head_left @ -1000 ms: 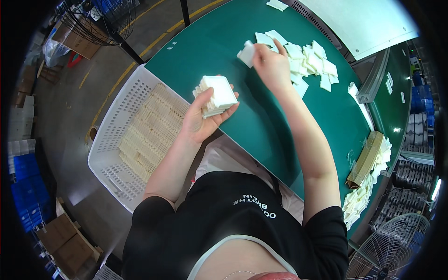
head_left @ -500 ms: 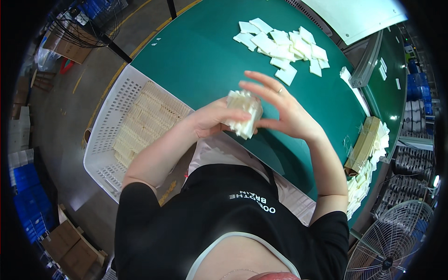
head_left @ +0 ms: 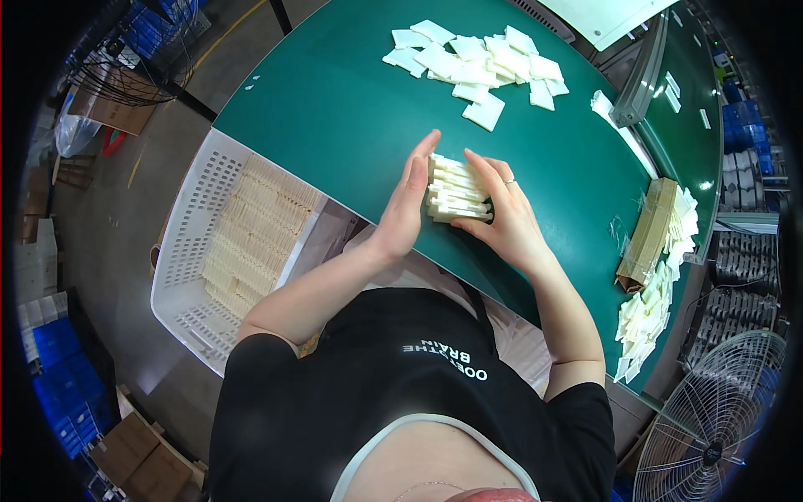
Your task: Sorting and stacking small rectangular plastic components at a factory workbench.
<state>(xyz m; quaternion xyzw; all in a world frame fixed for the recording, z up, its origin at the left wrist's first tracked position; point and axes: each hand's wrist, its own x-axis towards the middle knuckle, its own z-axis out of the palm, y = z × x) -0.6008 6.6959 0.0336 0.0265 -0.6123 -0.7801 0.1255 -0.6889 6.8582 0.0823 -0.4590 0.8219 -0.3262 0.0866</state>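
A stack of cream-white flat plastic pieces [head_left: 456, 191] is at the front edge of the green table [head_left: 335, 100], lined up side by side. My right hand [head_left: 512, 216] grips the stack from the right, thumb at its near end and fingers at the far side. Against or very near its left side, my left hand [head_left: 403, 209] is held upright with straight fingers, not wrapped round it. Farther off on the table lies a loose pile of similar white pieces [head_left: 489, 63].
At my left stands a white perforated basket [head_left: 188, 205] filled with neat rows of such pieces. A cardboard strip [head_left: 651, 230] and more white pieces [head_left: 648, 322] lie along the table's right edge, beside a conveyor [head_left: 682, 125]. A wire-caged fan [head_left: 711, 418] stands at lower right.
The stack has gone from my left hand into my right hand's grip, now squared up. My left hand has straightened its fingers, and my right hand has closed in. The view has shifted slightly.
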